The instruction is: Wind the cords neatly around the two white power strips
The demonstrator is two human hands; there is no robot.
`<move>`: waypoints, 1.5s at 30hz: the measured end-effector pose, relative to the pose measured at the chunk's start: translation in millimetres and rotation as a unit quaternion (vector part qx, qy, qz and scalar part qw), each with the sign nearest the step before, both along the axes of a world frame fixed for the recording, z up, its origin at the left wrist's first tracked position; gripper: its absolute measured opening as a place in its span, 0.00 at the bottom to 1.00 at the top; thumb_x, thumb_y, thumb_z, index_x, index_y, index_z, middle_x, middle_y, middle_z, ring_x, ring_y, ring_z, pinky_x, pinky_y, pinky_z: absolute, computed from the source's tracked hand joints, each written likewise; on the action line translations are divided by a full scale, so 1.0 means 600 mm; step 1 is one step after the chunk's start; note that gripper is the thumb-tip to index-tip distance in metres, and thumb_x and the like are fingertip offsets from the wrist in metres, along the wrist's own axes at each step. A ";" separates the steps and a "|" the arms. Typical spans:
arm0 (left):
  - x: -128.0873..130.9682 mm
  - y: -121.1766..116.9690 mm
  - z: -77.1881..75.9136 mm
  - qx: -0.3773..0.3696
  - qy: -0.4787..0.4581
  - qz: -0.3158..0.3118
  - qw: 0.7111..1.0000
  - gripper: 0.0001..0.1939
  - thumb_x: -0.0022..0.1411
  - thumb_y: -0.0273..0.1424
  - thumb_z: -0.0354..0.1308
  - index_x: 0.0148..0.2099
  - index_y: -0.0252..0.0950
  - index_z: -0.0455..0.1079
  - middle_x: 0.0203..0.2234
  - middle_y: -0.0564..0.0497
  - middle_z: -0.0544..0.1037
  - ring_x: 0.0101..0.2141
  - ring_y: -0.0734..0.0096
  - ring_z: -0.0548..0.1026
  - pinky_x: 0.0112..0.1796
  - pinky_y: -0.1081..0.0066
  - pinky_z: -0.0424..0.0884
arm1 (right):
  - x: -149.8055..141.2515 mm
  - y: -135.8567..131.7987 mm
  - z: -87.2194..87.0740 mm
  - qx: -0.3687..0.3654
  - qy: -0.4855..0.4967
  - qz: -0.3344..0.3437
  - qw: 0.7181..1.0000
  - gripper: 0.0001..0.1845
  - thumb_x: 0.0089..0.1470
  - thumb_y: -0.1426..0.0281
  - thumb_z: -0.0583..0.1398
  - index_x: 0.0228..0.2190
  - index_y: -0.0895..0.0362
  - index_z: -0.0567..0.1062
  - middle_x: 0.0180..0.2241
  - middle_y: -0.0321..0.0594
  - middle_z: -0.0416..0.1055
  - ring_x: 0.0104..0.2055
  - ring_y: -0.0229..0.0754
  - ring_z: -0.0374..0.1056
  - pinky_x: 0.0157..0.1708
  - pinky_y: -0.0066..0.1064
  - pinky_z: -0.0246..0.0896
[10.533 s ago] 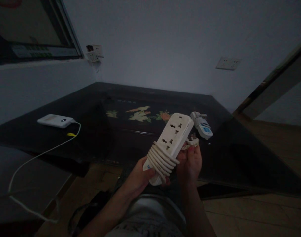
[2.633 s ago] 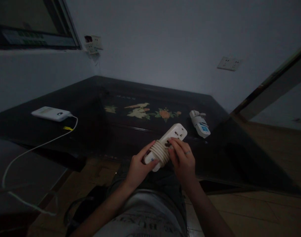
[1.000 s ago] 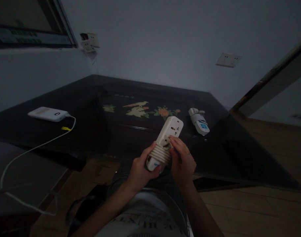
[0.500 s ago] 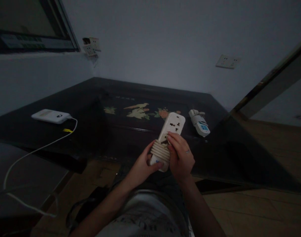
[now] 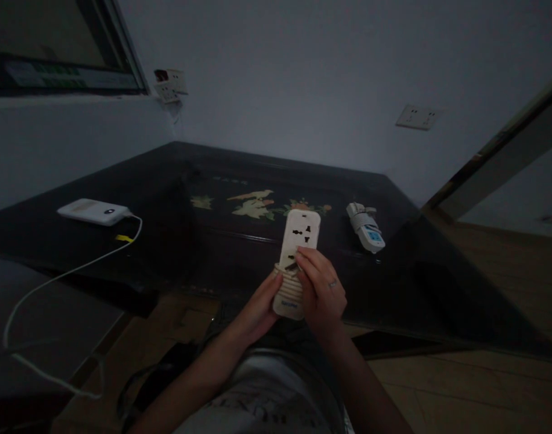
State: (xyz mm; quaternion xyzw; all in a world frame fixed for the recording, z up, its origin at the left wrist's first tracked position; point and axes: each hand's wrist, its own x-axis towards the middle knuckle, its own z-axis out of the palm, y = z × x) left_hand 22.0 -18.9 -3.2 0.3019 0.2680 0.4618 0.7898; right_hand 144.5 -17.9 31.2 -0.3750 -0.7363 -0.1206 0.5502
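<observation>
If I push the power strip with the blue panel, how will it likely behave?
The power strip probably slides rather than rolls: it looks long and boxy. Its straight body seems stiff, but the wound cord may shift.

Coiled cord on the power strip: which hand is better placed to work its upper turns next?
Probably the right hand: its fingertips sit at the upper edge of the coiled cord. The left hand holds the power strip low on its left side, so it seems better suited to steadying.

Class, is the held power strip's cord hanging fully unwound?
No, the cord is wrapped in several turns around the power strip.
</observation>
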 end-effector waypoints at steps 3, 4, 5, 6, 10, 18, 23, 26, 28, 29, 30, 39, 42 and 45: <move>0.007 0.000 0.011 -0.004 -0.011 0.055 0.998 0.29 0.52 0.47 0.62 0.52 0.36 0.66 0.45 0.45 0.76 0.45 0.62 0.74 0.42 0.69 0.69 | 0.000 0.003 0.000 -0.015 0.010 0.008 1.000 0.21 0.58 0.79 0.52 0.51 0.52 0.69 0.46 0.43 0.73 0.51 0.42 0.69 0.50 0.40 0.67; 0.009 -0.001 0.015 0.002 -0.011 0.070 0.998 0.28 0.53 0.46 0.63 0.52 0.37 0.66 0.45 0.46 0.76 0.44 0.63 0.74 0.42 0.70 0.69 | 0.001 0.004 0.000 -0.019 0.012 0.009 1.000 0.21 0.58 0.79 0.52 0.51 0.52 0.69 0.46 0.43 0.74 0.50 0.42 0.69 0.50 0.40 0.67; 0.010 -0.004 0.017 0.011 -0.008 0.080 0.997 0.28 0.53 0.45 0.63 0.52 0.37 0.65 0.45 0.47 0.75 0.43 0.64 0.74 0.42 0.70 0.69 | 0.003 0.004 0.000 -0.022 0.014 0.008 1.000 0.21 0.59 0.79 0.51 0.51 0.52 0.69 0.46 0.43 0.74 0.50 0.42 0.69 0.50 0.40 0.67; 0.011 -0.006 0.019 0.021 -0.003 0.088 0.996 0.27 0.53 0.45 0.62 0.52 0.38 0.64 0.45 0.47 0.75 0.43 0.65 0.74 0.42 0.70 0.69 | 0.005 0.004 0.000 -0.023 0.015 0.007 1.000 0.21 0.59 0.79 0.51 0.51 0.51 0.69 0.46 0.43 0.74 0.50 0.42 0.69 0.50 0.40 0.67; 0.015 -0.015 0.010 0.068 0.023 0.114 0.991 0.26 0.56 0.44 0.61 0.53 0.38 0.62 0.46 0.47 0.74 0.44 0.63 0.73 0.44 0.67 0.68 | 0.012 0.003 -0.002 -0.024 0.008 0.010 1.000 0.23 0.58 0.80 0.52 0.52 0.50 0.69 0.46 0.42 0.73 0.50 0.42 0.69 0.50 0.40 0.67; 0.012 -0.010 -0.015 0.120 0.117 0.192 0.967 0.25 0.57 0.42 0.60 0.55 0.40 0.62 0.48 0.47 0.72 0.50 0.60 0.69 0.50 0.65 0.64 | 0.018 0.006 -0.009 -0.025 -0.024 0.055 0.998 0.27 0.58 0.81 0.51 0.56 0.50 0.65 0.50 0.44 0.71 0.53 0.44 0.66 0.53 0.41 0.65; 0.008 -0.005 -0.012 0.124 0.119 0.176 0.969 0.22 0.59 0.42 0.58 0.53 0.41 0.64 0.47 0.49 0.73 0.48 0.62 0.70 0.48 0.68 0.65 | 0.025 0.009 -0.006 -0.033 -0.061 0.101 0.992 0.26 0.58 0.80 0.52 0.56 0.51 0.65 0.50 0.45 0.72 0.54 0.45 0.66 0.52 0.43 0.66; 0.008 -0.003 -0.005 0.113 0.103 0.169 0.974 0.22 0.58 0.42 0.59 0.52 0.41 0.65 0.46 0.50 0.73 0.47 0.63 0.70 0.47 0.69 0.65 | 0.029 0.011 -0.002 -0.038 -0.075 0.123 0.989 0.25 0.58 0.80 0.52 0.56 0.53 0.65 0.49 0.46 0.72 0.54 0.44 0.66 0.51 0.42 0.67; 0.009 -0.002 0.002 0.093 0.084 0.158 0.979 0.22 0.57 0.43 0.60 0.52 0.40 0.65 0.45 0.50 0.74 0.46 0.64 0.71 0.45 0.70 0.66 | 0.032 0.013 0.001 -0.044 -0.084 0.130 0.987 0.24 0.59 0.80 0.52 0.55 0.53 0.66 0.48 0.46 0.72 0.53 0.44 0.67 0.51 0.41 0.67; 0.009 -0.001 0.004 0.082 0.072 0.150 0.983 0.22 0.57 0.43 0.60 0.52 0.40 0.65 0.45 0.50 0.74 0.45 0.65 0.72 0.44 0.70 0.66 | 0.034 0.014 0.002 -0.046 -0.092 0.133 0.986 0.24 0.59 0.80 0.52 0.55 0.54 0.66 0.48 0.47 0.72 0.53 0.43 0.67 0.51 0.41 0.67; 0.009 0.000 0.006 0.071 0.059 0.141 0.986 0.22 0.57 0.43 0.60 0.52 0.39 0.65 0.45 0.50 0.74 0.44 0.65 0.72 0.44 0.70 0.67 | 0.036 0.015 0.004 -0.049 -0.102 0.138 0.984 0.24 0.58 0.80 0.51 0.55 0.55 0.66 0.48 0.47 0.73 0.53 0.43 0.67 0.52 0.41 0.66; 0.009 0.008 0.006 -0.039 -0.040 0.093 0.994 0.19 0.54 0.41 0.63 0.45 0.34 0.71 0.37 0.50 0.77 0.38 0.70 0.74 0.40 0.73 0.68 | 0.047 0.026 0.025 -0.106 -0.165 0.203 0.959 0.23 0.60 0.77 0.50 0.56 0.53 0.65 0.50 0.47 0.71 0.54 0.43 0.65 0.53 0.42 0.64; 0.011 0.013 0.012 -0.068 -0.063 0.099 0.991 0.18 0.54 0.40 0.64 0.44 0.34 0.72 0.36 0.50 0.77 0.36 0.70 0.75 0.39 0.73 0.69 | 0.047 0.029 0.041 -0.143 -0.146 0.222 0.953 0.26 0.60 0.77 0.49 0.58 0.49 0.61 0.53 0.42 0.69 0.56 0.42 0.64 0.59 0.46 0.58; 0.011 0.016 0.022 -0.090 -0.071 0.083 0.990 0.17 0.57 0.40 0.61 0.45 0.34 0.71 0.35 0.49 0.78 0.34 0.69 0.76 0.37 0.70 0.71 | 0.046 0.027 0.056 -0.200 -0.099 0.213 0.951 0.27 0.60 0.76 0.50 0.59 0.48 0.59 0.55 0.37 0.67 0.60 0.43 0.59 0.61 0.47 0.54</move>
